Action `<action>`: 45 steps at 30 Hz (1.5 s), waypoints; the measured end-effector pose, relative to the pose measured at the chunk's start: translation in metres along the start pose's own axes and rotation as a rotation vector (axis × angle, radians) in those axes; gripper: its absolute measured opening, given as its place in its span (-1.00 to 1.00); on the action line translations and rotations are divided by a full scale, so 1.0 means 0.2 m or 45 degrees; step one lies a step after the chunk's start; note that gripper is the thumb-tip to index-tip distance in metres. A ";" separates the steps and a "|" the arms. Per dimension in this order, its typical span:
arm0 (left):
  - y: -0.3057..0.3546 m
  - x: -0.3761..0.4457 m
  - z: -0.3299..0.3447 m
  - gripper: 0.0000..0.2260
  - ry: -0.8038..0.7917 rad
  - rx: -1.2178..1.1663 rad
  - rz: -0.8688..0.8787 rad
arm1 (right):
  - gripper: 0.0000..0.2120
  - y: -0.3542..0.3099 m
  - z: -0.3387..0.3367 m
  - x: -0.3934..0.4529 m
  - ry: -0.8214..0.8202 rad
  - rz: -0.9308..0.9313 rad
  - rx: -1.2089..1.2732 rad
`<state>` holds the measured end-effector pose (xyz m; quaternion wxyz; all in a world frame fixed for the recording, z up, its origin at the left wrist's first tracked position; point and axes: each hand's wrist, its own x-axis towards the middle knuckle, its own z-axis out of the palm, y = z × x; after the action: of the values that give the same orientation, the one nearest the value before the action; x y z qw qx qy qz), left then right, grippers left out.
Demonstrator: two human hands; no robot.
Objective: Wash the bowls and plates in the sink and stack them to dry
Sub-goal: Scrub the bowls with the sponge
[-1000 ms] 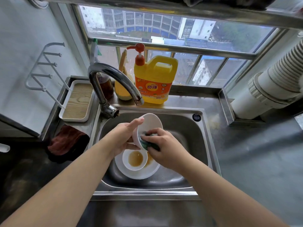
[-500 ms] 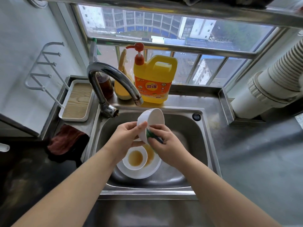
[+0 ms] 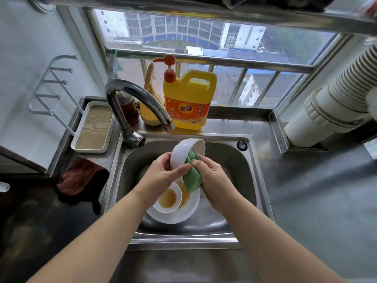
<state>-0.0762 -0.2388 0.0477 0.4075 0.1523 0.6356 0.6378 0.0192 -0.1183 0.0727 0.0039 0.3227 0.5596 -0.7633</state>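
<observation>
A white bowl (image 3: 184, 153) is held tipped on its side at the centre of the frame, over the steel sink (image 3: 247, 180) and just below the curved tap (image 3: 130, 99). The left hand (image 3: 163, 174) grips its near rim, thumb curled onto the outer wall; the right hand (image 3: 212, 176) clutches a green sponge (image 3: 191, 174) pressed into the bowl's opening. Beneath the hands, in the basin, a small white bowl (image 3: 168, 199) with brown residue sits on a soiled white plate (image 3: 183, 213), the sponge's lower end hanging over them. Behind the sink stand a yellow detergent jug (image 3: 189, 103) and a dark bottle (image 3: 127, 108); a wood-lined tray (image 3: 93, 127) and a reddish cloth (image 3: 79, 176) lie at left. Compared with a second ago, the held bowl has turned so its outer wall faces the camera, and more of the sponge shows.
</observation>
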 end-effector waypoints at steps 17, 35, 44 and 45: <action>0.04 0.02 -0.01 -0.28 -0.059 -0.064 -0.111 | -0.77 -0.09 -0.03 -0.02 -0.073 0.011 0.155; 0.15 0.03 -0.01 -0.22 -0.026 0.014 -0.394 | -0.74 -0.07 -0.01 -0.03 -0.059 -0.102 -0.199; 0.09 -0.02 -0.03 -0.52 -0.032 -0.221 -0.143 | -0.73 -0.06 0.00 -0.02 -0.117 -0.156 -0.294; 0.11 -0.02 -0.03 -0.50 -0.007 -0.186 -0.161 | -0.72 -0.06 -0.01 -0.03 -0.129 -0.203 -0.385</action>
<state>-0.0853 -0.2436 0.0692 0.4586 0.0836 0.5947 0.6550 0.0201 -0.1147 0.0845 0.0200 0.2340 0.6909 -0.6838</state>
